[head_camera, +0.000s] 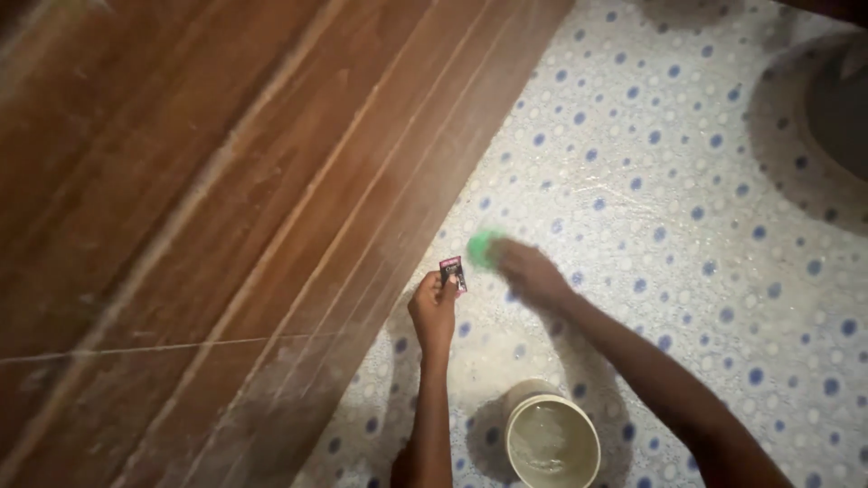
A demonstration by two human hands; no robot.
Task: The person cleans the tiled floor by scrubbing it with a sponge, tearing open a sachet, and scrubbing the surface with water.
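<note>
A: Where is the green scrub pad?

B: On the wet, blue-dotted floor, just beside the wooden door. The right hand presses on it, fingers closed around it, though the hand is blurred.

A: And the other one?

B: The left hand pinches a small dark sachet between thumb and fingers, held upright, close to the pad.

A: Anything else around?

B: A pale round bucket with cloudy water stands near the arms, and a dark rounded basin sits at the upper right edge.
</note>
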